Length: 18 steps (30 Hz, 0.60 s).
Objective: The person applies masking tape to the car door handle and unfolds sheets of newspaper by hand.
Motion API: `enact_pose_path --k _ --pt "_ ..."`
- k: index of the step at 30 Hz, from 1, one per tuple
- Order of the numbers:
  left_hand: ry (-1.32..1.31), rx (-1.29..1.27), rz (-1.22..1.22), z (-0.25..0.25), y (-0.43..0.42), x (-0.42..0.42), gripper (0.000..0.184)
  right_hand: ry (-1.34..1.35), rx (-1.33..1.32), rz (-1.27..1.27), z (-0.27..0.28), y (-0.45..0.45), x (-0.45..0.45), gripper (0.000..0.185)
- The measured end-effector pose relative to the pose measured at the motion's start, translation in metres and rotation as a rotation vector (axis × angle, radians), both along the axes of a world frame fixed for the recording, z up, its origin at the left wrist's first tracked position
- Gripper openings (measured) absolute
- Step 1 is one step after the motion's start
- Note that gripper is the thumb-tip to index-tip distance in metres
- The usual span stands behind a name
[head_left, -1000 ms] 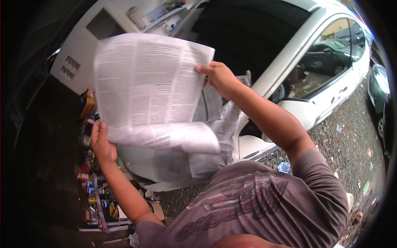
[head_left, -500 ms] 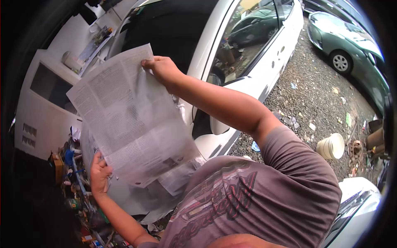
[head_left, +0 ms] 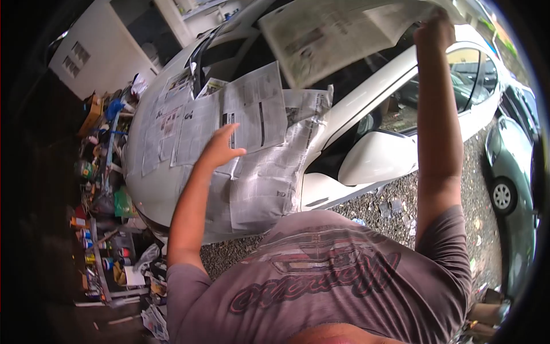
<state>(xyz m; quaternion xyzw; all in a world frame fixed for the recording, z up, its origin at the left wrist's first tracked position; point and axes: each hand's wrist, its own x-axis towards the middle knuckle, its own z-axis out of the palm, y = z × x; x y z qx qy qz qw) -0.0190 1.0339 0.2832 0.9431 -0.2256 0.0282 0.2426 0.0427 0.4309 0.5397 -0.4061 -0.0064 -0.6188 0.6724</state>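
Observation:
My right hand, far out at the upper right, is closed on one end of a newspaper sheet. The sheet is blurred and spreads leftward over the dark windshield of a white car. My left hand is open, thumb and fingers apart, over newspaper pages that cover much of the hood. I cannot tell whether it touches them. Beside my right forearm is the car's side mirror.
Cluttered shelving with bottles and cans stands at the left. A white door is behind the car. Gravel with litter runs along the car's side, and a green car is parked at the right.
Both hands held a sheet upright before. Now my left hand is off it and over the hood, while my right hand has moved out to the upper right with a sheet. The view has turned.

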Motion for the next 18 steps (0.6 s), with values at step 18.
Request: enact_pose_path --k 18 --pt "-0.323 -0.444 0.263 0.009 -0.008 0.002 0.010 1.039 -1.263 -0.312 -0.095 0.129 -0.004 0.041"
